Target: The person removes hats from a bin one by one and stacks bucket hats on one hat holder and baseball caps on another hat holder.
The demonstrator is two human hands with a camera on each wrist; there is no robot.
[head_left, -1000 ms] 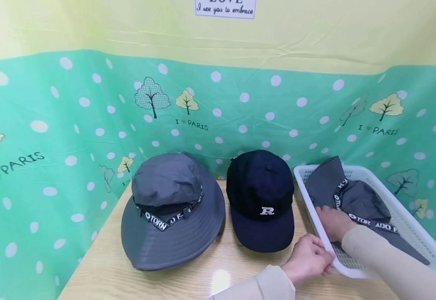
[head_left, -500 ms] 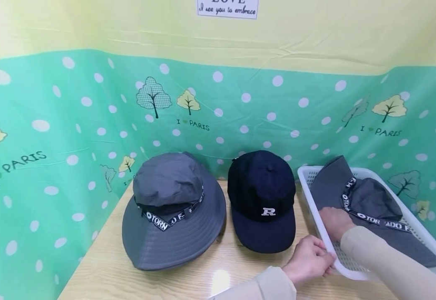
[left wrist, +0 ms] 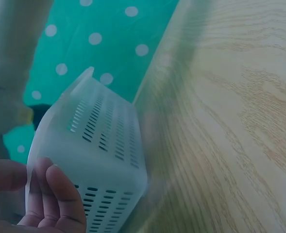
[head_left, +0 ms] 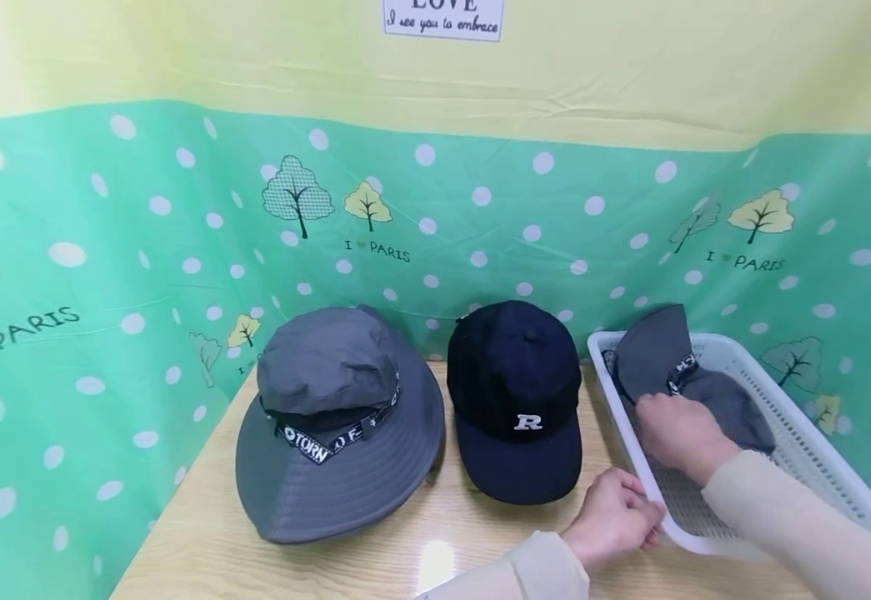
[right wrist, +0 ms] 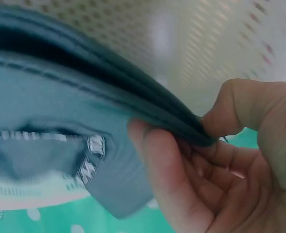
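Note:
A grey bucket hat [head_left: 731, 407] with a lettered band lies in a white plastic basket [head_left: 798, 442] at the right. Inside the basket, my right hand [head_left: 683, 433] pinches the edge of the hat's brim. In the right wrist view the brim [right wrist: 84, 99] is folded into two layers, its tip between thumb and fingers. My left hand [head_left: 611, 518] holds the basket's near left rim. The left wrist view shows the thumb on one side of that rim and curled fingers [left wrist: 65, 194] at the other. My right forearm covers part of the basket.
A second grey bucket hat [head_left: 330, 358] sits on the wooden table [head_left: 195, 517] at the left. Between it and the basket is a navy baseball cap [head_left: 518, 375] with a white R. A green and yellow printed cloth [head_left: 473, 192] hangs behind them.
My right hand has lifted and turned, with the hat's brim in it. The near part of the brim has folded away from the basket's front end. My left hand stays at the rim.

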